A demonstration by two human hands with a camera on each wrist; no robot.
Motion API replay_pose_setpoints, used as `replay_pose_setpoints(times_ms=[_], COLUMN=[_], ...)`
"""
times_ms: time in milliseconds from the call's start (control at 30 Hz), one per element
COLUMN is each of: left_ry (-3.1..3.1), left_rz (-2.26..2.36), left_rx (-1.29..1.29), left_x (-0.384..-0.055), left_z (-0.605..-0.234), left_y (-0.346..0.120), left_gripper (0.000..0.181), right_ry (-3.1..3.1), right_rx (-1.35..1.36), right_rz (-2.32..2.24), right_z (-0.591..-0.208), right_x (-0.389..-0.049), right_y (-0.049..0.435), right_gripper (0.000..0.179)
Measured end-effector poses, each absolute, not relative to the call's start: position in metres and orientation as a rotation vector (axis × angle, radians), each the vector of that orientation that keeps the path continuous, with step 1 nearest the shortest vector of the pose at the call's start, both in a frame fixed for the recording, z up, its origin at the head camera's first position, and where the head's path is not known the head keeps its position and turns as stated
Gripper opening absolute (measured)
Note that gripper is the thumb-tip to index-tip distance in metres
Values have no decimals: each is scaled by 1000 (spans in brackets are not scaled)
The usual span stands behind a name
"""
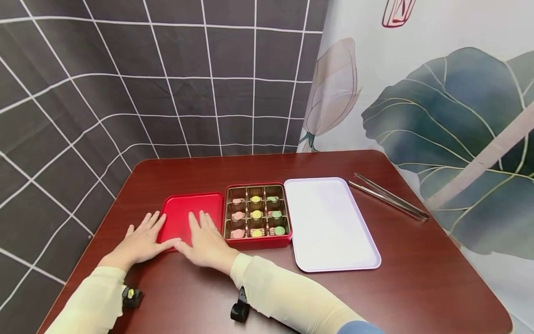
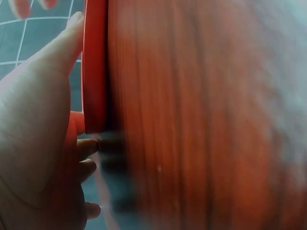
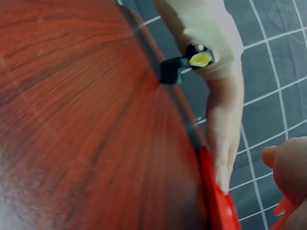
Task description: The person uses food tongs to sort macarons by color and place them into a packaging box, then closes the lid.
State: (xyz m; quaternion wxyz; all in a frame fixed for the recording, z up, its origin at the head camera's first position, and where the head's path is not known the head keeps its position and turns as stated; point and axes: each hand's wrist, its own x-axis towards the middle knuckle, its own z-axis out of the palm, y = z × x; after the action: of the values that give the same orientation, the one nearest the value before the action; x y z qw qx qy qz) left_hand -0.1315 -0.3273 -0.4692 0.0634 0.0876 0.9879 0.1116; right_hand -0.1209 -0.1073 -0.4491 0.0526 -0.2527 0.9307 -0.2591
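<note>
A shallow red lid or tray (image 1: 180, 211) lies on the table left of a red box (image 1: 258, 242). My left hand (image 1: 139, 242) is at the lid's left and front edge, its fingers spread and straight. Over the lid's near right part, my right hand (image 1: 208, 243) reaches with straight fingers, its thumb tip by the left thumb. In the left wrist view, the thumb lies along the red rim (image 2: 95, 72). The gold divided insert (image 1: 247, 204) of the box holds small pieces in pink, yellow and green columns, one such being a yellow piece (image 1: 256, 214).
A white tray (image 1: 333, 222) lies right of the box. Metal tongs (image 1: 390, 197) rest beyond it near the right table edge. The dark red table (image 1: 200, 297) runs up to a grey grid curtain (image 1: 187, 97) and a leaf-printed curtain (image 1: 442, 106).
</note>
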Motion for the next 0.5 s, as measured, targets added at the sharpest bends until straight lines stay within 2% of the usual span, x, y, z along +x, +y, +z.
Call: replay_pose_setpoints(times_ms=[500], left_ry=[2981], left_rz=[310], left_rx=[161], left_x=[-118], left_z=[-466], left_y=[-354], left_gripper=[116], right_ry=[2878], right_rx=[-602], right_rz=[-657], right_z=[-474], right_x=[-129], right_y=[-122], right_gripper=[79])
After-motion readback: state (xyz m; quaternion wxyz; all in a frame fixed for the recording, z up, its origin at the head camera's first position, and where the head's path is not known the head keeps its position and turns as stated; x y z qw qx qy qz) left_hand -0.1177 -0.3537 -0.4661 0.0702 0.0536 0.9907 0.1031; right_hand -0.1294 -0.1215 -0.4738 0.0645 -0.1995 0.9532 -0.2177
